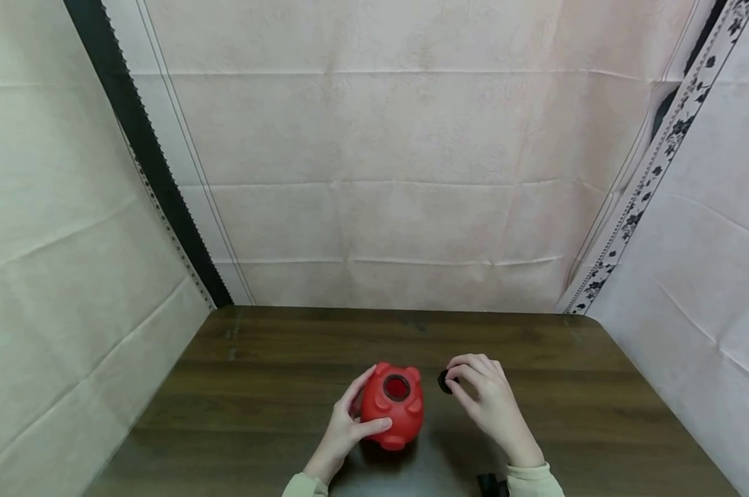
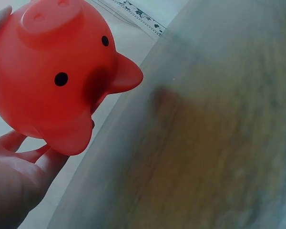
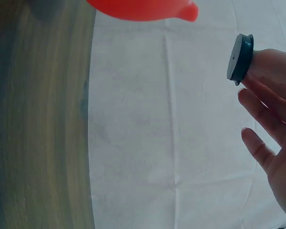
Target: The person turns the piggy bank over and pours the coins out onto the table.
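Red piggy bank [image 1: 405,415], round hole [image 1: 396,388] uncovered, in left hand [image 1: 344,429], black stopper [image 1: 444,382] in right hand [image 1: 487,395]

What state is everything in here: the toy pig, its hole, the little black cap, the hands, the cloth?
Toy pig: held, its hole facing the head camera.
Hole: open, uncapped.
Black cap: off the hole, held apart from the pig.
Left hand: gripping the pig.
Right hand: pinching the cap.
Cloth: hanging, creased.
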The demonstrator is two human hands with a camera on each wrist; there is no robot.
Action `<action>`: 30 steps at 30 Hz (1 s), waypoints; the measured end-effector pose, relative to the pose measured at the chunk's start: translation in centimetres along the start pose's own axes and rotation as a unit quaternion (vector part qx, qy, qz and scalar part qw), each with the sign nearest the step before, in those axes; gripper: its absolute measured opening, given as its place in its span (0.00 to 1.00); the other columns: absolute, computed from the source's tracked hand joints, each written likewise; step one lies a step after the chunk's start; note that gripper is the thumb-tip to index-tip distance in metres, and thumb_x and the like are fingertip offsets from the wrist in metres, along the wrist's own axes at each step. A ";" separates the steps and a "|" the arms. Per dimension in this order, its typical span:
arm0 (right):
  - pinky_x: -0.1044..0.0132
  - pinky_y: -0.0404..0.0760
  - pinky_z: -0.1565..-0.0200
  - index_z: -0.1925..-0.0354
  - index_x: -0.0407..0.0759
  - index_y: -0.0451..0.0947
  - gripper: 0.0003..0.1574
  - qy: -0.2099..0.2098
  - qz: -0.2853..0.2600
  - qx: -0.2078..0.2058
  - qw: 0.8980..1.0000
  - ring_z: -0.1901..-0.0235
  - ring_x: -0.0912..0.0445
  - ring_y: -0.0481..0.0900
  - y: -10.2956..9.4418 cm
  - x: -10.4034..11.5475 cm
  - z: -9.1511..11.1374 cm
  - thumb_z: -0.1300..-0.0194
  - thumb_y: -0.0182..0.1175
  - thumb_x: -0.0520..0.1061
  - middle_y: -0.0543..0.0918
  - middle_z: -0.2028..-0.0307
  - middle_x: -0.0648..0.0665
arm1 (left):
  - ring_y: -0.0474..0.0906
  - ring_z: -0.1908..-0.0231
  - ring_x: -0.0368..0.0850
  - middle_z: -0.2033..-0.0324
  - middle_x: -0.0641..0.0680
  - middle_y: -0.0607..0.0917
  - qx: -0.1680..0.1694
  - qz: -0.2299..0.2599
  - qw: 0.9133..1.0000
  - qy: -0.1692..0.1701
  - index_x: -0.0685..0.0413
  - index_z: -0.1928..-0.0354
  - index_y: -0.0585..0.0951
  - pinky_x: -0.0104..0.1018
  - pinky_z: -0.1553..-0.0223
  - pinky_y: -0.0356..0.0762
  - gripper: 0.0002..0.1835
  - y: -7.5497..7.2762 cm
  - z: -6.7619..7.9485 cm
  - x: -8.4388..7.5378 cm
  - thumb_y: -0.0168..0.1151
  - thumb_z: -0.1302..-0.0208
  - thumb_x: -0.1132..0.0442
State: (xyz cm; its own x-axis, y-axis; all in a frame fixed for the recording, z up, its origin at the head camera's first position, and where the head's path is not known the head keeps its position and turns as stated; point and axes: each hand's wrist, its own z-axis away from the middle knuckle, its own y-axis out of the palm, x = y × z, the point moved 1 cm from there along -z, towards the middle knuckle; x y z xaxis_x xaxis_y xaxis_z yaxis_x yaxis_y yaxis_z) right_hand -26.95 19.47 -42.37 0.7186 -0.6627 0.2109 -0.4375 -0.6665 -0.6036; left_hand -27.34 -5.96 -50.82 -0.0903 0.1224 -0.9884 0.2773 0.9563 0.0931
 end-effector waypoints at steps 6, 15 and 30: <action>0.65 0.65 0.56 0.73 0.49 0.79 0.16 0.000 0.013 0.007 1.000 0.60 0.59 0.76 -0.2 -0.2 0.3 0.56 0.74 0.34 0.83 0.64 0.52 | 0.75 0.44 0.45 0.35 0.55 0.72 0.008 0.007 1.000 -0.012 0.38 0.29 0.63 0.38 0.48 0.81 0.41 -0.1 0.2 -0.3 0.69 0.44 0.63; 0.62 0.68 0.57 0.74 0.50 0.79 0.16 0.014 0.030 0.023 0.999 0.60 0.58 0.77 0.4 -1.3 1.2 0.56 0.74 0.34 0.83 0.63 0.51 | 0.75 0.44 0.44 0.35 0.54 0.72 0.010 0.006 1.000 -0.014 0.39 0.29 0.63 0.38 0.48 0.81 0.41 -0.2 0.3 -0.3 0.69 0.44 0.63; 0.48 0.74 0.55 0.78 0.54 0.77 0.16 0.163 0.021 0.139 0.976 0.59 0.53 0.78 1.6 -5.3 4.2 0.50 0.71 0.34 0.83 0.63 0.50 | 0.74 0.44 0.45 0.33 0.56 0.70 0.007 0.020 1.000 -0.010 0.39 0.29 0.64 0.34 0.48 0.81 0.41 -0.4 0.0 -0.2 0.70 0.45 0.65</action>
State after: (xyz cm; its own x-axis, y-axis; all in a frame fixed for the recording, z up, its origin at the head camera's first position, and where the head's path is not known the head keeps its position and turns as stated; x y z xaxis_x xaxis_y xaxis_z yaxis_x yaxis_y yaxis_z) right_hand -29.20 23.33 -47.74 0.4724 -0.7914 0.3879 -0.2662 -0.5477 -0.7932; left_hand -27.39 -6.34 -50.67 -0.0600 0.1542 -0.9862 0.2938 0.9470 0.1302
